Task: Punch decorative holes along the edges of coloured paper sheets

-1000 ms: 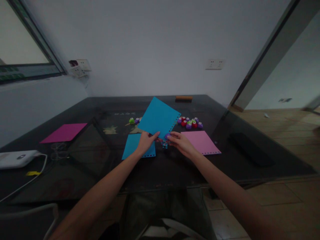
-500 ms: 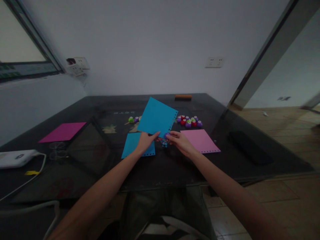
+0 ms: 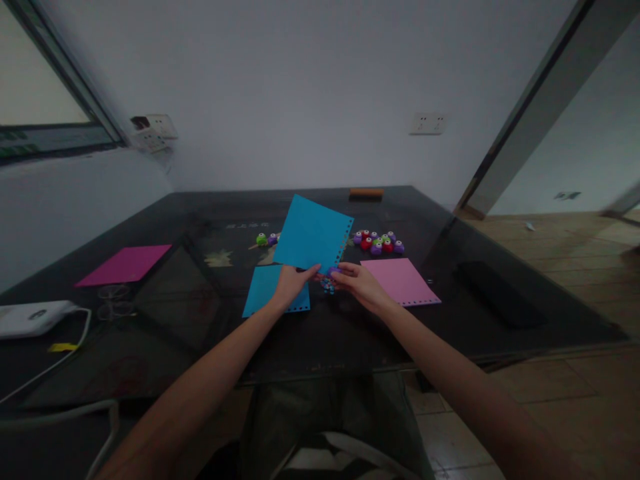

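Note:
A sheet of blue paper (image 3: 314, 230) is raised and tilted over the table, with a row of holes along its right edge. My left hand (image 3: 295, 283) pinches its lower edge between thumb and fingers. My right hand (image 3: 357, 280) is closed on a small purple hole punch (image 3: 334, 271) at the sheet's lower right corner. Below the hands lie small blue and pinkish paper bits (image 3: 327, 288). Another blue sheet (image 3: 260, 287), with holes along its near edge, lies partly under my left hand. A pink sheet (image 3: 400, 280), also holed along its near edge, lies to the right.
Several small purple, red and green punches (image 3: 377, 244) cluster behind the pink sheet; a few more (image 3: 262, 239) stand left of the raised paper. A magenta sheet (image 3: 125, 265), a white device with a cable (image 3: 37, 318) and a dark case (image 3: 495, 293) lie farther out on the black table (image 3: 320, 350).
The raised blue sheet has shifted slightly left. The purple hole punch has moved a little at the sheet's corner; both hands stay nearly in place.

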